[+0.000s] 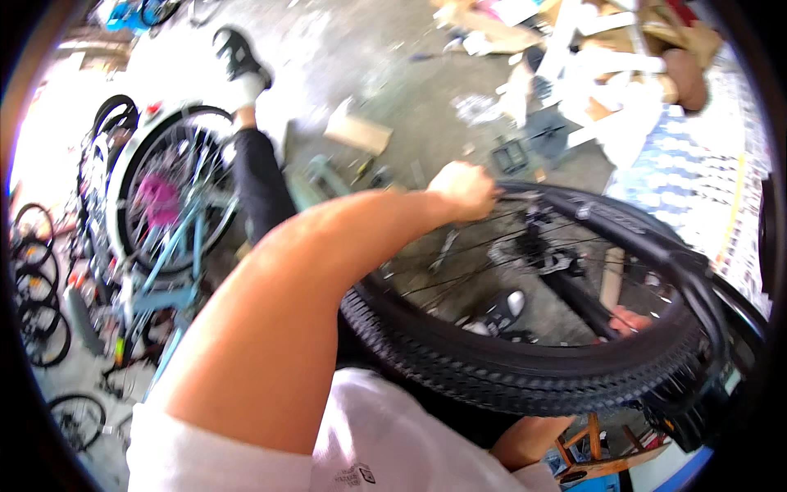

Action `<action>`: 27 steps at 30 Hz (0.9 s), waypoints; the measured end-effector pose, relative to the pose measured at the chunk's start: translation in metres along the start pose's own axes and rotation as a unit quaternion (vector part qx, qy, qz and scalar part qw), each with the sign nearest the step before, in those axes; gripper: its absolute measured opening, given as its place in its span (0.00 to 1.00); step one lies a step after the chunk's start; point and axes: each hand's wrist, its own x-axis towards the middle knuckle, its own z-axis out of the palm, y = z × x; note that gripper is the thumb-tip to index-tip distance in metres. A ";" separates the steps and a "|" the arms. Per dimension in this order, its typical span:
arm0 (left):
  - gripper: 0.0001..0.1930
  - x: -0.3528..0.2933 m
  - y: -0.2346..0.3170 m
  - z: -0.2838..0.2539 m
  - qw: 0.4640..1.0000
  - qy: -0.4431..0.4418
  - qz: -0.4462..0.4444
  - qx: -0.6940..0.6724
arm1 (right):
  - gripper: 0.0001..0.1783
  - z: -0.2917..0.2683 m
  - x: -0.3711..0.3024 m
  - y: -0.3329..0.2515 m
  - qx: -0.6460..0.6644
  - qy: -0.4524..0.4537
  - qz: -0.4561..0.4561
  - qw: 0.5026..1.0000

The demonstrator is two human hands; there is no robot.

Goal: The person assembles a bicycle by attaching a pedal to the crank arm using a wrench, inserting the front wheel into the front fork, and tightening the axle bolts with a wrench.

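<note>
A black bicycle wheel with a knobby tyre (pixel 525 369) and thin spokes fills the lower right, lying tilted across my lap. My left hand (pixel 463 190) reaches over it, fingers closed on the far rim (pixel 574 201) of the wheel. Through the spokes I see the fingers of my right hand (pixel 630 320) wrapped on a black fork tube (pixel 574 295) beside the hub and its disc (pixel 533 250). The tyre hides most of my right forearm.
A light blue bicycle (pixel 168 238) with a white tyre stands at the left, with more bikes (pixel 37 287) behind it. My leg in black and my shoe (pixel 238 57) stretch over the concrete floor. Cardboard scraps (pixel 574 49), a pedal (pixel 512 156) and a wooden stool (pixel 594 455) are around.
</note>
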 end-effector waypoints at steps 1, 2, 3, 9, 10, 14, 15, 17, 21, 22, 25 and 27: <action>0.19 0.009 -0.006 0.009 0.999 0.027 0.022 0.005 | 0.15 -0.003 -0.004 0.006 0.016 0.010 0.011 1.000; 0.23 0.003 -0.008 0.015 0.998 0.049 0.032 0.011 | 0.15 -0.001 -0.007 0.011 0.037 0.021 0.028 0.999; 0.22 -0.003 -0.008 0.023 0.997 0.062 0.034 0.007 | 0.15 -0.001 -0.012 0.013 0.049 0.037 0.043 0.997; 0.18 0.003 0.005 0.031 0.987 0.134 0.086 0.004 | 0.11 0.065 -0.001 -0.038 0.149 0.271 0.163 0.937; 0.17 0.004 0.008 0.027 0.981 0.166 0.103 -0.005 | 0.12 0.059 0.001 -0.039 0.123 0.292 0.194 0.928; 0.11 0.001 -0.013 0.016 0.965 0.208 0.128 0.094 | 0.13 0.054 -0.003 -0.031 0.027 0.278 0.155 0.948; 0.12 -0.001 -0.015 0.012 0.977 0.189 0.085 0.053 | 0.13 0.033 -0.009 -0.020 -0.005 0.240 0.147 0.959; 0.13 0.000 -0.024 0.013 0.973 0.227 0.010 -0.039 | 0.13 0.026 -0.012 -0.018 -0.033 0.201 0.137 0.969; 0.16 0.008 -0.035 0.015 0.840 0.129 -0.195 -0.490 | 0.12 0.052 -0.015 -0.030 0.048 0.200 0.165 0.965; 0.16 0.003 -0.030 0.016 0.754 0.092 -0.199 -0.620 | 0.11 0.055 -0.015 -0.034 0.090 0.193 0.192 0.958; 0.19 -0.010 -0.019 0.022 0.930 0.036 -0.040 -0.363 | 0.11 0.049 -0.016 -0.028 0.066 0.152 0.161 0.973; 0.22 -0.039 0.010 0.012 0.994 0.023 0.060 -0.085 | 0.10 0.046 -0.016 -0.026 0.024 0.159 0.136 0.978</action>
